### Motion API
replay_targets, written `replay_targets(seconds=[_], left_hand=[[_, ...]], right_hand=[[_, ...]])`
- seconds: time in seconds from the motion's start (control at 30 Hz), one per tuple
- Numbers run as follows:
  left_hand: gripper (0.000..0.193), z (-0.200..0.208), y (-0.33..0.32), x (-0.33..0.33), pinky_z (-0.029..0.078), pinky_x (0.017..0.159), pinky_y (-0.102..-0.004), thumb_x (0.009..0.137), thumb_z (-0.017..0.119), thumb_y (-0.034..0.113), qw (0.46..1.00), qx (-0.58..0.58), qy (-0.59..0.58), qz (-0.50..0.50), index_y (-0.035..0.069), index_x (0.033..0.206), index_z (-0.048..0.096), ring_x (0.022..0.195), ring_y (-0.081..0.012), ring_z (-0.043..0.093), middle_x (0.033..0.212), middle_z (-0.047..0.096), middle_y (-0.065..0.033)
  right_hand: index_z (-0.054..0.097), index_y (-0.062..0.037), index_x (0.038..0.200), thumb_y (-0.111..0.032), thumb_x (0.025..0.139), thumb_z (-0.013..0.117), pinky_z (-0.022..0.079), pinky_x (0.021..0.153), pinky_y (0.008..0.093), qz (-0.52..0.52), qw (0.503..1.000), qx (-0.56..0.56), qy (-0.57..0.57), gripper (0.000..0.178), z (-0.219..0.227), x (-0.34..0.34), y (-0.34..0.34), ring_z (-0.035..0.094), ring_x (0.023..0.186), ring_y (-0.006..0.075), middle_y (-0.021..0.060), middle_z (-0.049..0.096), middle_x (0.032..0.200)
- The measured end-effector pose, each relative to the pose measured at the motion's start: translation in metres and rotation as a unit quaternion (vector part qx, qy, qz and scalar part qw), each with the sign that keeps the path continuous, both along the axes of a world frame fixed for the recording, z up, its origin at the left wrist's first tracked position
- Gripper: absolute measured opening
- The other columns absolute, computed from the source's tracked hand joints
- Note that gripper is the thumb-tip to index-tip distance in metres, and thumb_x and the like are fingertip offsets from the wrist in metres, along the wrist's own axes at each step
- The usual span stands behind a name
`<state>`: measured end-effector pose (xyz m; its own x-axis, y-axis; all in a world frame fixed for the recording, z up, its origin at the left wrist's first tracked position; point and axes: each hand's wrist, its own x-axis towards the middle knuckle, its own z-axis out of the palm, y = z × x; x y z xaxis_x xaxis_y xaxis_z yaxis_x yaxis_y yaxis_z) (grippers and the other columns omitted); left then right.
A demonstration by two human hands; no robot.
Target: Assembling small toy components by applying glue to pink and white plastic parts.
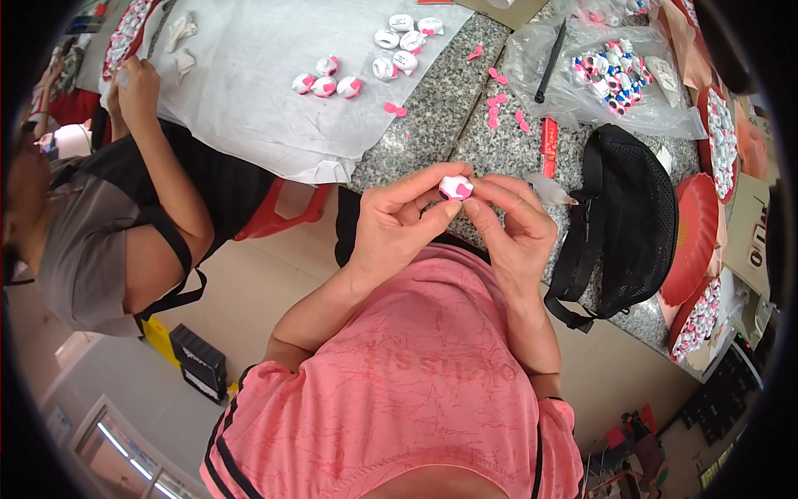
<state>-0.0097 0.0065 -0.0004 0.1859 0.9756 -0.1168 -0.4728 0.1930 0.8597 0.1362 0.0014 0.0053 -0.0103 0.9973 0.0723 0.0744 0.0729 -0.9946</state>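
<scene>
**Both hands pinch one small white-and-pink piece above the counter edge**

The granite counter (432, 125) spans the upper part of the view and serves as the landmark. On its far left part lies a large white sheet (249, 100), with a group of finished white-and-pink pieces (326, 85) resting on it. Another person's arm (158, 158) reaches onto the counter's left end, across that sheet. At the counter's right side lies a black mesh bag (636, 224), and beyond it, toward the far right corner, a clear plastic bag of small mixed pieces (611, 71). Red round trays (694, 237) filled with pieces sit along the counter's right rim. Loose pink heart cut-outs (497, 101) are scattered on the bare stone near the counter's middle.

Just over the counter's near edge, the left hand (397, 220) and the right hand (515, 224) meet, wrists bent upward, forearms rising from the lower frame. Both are closed in a fingertip pinch, thumbs and forefingers touching the small white-and-pink piece (455, 188) from either side. The remaining fingers curl loosely inward. The piece is held clear of the stone.
</scene>
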Motion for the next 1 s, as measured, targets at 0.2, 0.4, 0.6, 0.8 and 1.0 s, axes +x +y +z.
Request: replay_targets(seconds=[0.2, 0.4, 0.6, 0.8, 1.0], left_hand=[[0.037, -0.0005, 0.0016, -0.0024, 0.044, 0.087, -0.0250, 0.079, 0.054, -0.011, 1.000, 0.010, 0.021, -0.011, -0.005, 0.115, 0.052, 0.100, -0.0132, 0.054, 0.113, 0.055, -0.0122], [0.035, 0.0000, 0.0028, -0.0070, 0.043, 0.088, -0.0241, 0.082, 0.053, -0.008, 1.000, 0.000, 0.011, -0.028, -0.004, 0.117, 0.051, 0.101, -0.0122, 0.053, 0.115, 0.055, -0.0119], [0.034, -0.0036, 0.0027, -0.0080, 0.042, 0.087, -0.0232, 0.083, 0.053, -0.005, 0.999, 0.010, 0.016, -0.030, -0.004, 0.117, 0.051, 0.101, -0.0114, 0.052, 0.114, 0.056, -0.0113], [0.032, -0.0057, 0.0026, -0.0058, 0.042, 0.087, -0.0230, 0.084, 0.053, -0.004, 0.999, -0.022, -0.024, -0.021, -0.004, 0.116, 0.052, 0.100, -0.0112, 0.053, 0.112, 0.057, -0.0109], [0.031, -0.0070, 0.0017, -0.0057, 0.042, 0.087, -0.0238, 0.084, 0.053, -0.003, 0.999, -0.018, -0.027, -0.020, -0.004, 0.115, 0.052, 0.100, -0.0117, 0.053, 0.112, 0.057, -0.0111]], right_hand=[[0.064, 0.0021, 0.096, 0.008, 0.071, 0.065, 0.044, 0.078, 0.0242, -0.006, 1.000, -0.014, -0.001, 0.025, 0.0029, -0.0016, 0.0005, 0.055, 0.090, 0.0159, 0.0117, 0.058, 0.098], [0.064, 0.0024, 0.095, 0.008, 0.071, 0.065, 0.043, 0.078, 0.0243, -0.008, 1.000, 0.004, 0.001, 0.025, -0.0016, -0.0011, 0.0016, 0.055, 0.089, 0.0158, 0.0117, 0.059, 0.097], [0.064, 0.0023, 0.095, 0.009, 0.071, 0.065, 0.043, 0.078, 0.0243, -0.007, 1.000, 0.004, 0.000, 0.025, -0.0002, -0.0015, 0.0017, 0.055, 0.089, 0.0157, 0.0115, 0.059, 0.096], [0.064, 0.0024, 0.095, 0.009, 0.071, 0.065, 0.043, 0.078, 0.0241, -0.003, 1.000, -0.009, 0.000, 0.025, 0.0003, -0.0010, 0.0027, 0.055, 0.089, 0.0154, 0.0112, 0.058, 0.097], [0.063, 0.0030, 0.095, 0.009, 0.071, 0.065, 0.043, 0.077, 0.0235, -0.004, 0.999, -0.029, 0.022, 0.025, 0.0031, -0.0025, 0.0028, 0.055, 0.089, 0.0147, 0.0108, 0.058, 0.097]])
